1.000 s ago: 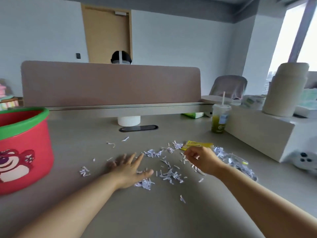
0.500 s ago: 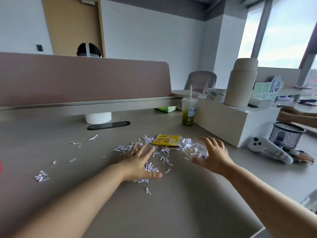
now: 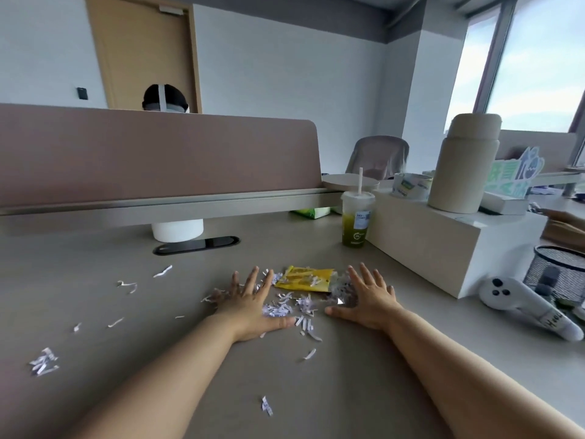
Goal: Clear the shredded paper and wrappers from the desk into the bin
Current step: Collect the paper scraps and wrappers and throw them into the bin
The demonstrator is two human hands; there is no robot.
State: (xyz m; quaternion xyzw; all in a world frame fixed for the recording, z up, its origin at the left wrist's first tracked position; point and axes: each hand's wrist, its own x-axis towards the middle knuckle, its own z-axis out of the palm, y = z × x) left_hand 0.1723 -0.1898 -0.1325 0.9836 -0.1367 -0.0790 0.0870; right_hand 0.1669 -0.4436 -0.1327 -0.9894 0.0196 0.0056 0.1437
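Two flat, spread hands, left hand (image 3: 250,307), right hand (image 3: 368,301), flanking thin shredded paper (image 3: 289,307), crinkled yellow wrapper (image 3: 305,278), smooth desk (image 3: 95,296)

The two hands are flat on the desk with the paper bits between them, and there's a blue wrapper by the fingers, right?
Nearly. The head view shows the left hand and right hand spread flat on the desk with the paper bits between them, but the wrapper by the fingers is yellow, not blue.
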